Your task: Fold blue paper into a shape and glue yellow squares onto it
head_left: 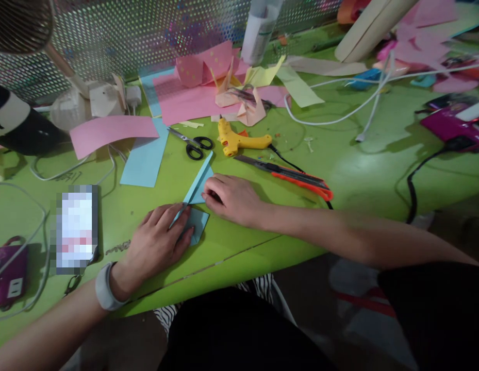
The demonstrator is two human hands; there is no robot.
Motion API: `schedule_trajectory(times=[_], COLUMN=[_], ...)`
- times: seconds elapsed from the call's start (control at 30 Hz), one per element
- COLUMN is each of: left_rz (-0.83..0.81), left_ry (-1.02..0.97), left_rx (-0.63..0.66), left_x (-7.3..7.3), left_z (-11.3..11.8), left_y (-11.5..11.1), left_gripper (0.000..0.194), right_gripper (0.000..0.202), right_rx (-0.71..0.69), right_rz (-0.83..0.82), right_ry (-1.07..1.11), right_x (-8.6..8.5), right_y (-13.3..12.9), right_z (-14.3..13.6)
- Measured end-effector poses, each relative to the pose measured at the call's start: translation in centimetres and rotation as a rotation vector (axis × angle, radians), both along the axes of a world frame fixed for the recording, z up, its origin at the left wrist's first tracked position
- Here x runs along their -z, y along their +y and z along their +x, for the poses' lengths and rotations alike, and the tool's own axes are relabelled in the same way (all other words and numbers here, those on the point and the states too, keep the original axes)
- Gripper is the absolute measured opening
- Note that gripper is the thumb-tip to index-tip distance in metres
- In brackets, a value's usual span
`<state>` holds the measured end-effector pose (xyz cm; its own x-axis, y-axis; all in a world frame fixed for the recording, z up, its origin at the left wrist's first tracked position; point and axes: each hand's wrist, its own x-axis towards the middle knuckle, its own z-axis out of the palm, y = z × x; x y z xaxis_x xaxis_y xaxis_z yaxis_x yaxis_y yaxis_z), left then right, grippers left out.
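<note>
A folded piece of light blue paper lies on the green table in front of me, with one narrow flap standing up along its fold. My left hand presses down on its lower left part, the fingertips at the fold and the thumb over the lower corner. At the right edge of the same paper, my right hand is closed with curled fingers, thumb and forefinger meeting at the sheet. Just beyond the paper are black-handled scissors, a yellow glue gun and an orange box cutter.
A lit phone lies left of my left hand. Pink paper and a blue strip are behind it. White cables cross the right side. A fan, a dark cup and a bottle stand at the back.
</note>
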<state>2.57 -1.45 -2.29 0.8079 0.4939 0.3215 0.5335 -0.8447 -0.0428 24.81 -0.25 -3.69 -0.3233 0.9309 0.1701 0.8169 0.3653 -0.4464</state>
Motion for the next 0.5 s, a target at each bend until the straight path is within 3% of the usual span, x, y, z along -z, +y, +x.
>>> schedule_trajectory(times=[0.3, 0.5], left_rz=[-0.079, -0.119], left_ry=[-0.097, -0.169], left_rx=[-0.036, -0.093], left_x=[-0.12, -0.07], left_z=[-0.04, -0.32], left_y=[0.36, 0.86], left_gripper=[0.026, 0.027], right_gripper=[0.015, 0.020], right_rx=[-0.016, -0.151], right_rz=[0.010, 0.081], right_ry=[0.013, 0.065], right_x=[-0.07, 0.08], right_y=[-0.16, -0.57], right_z=[-0.02, 0.65])
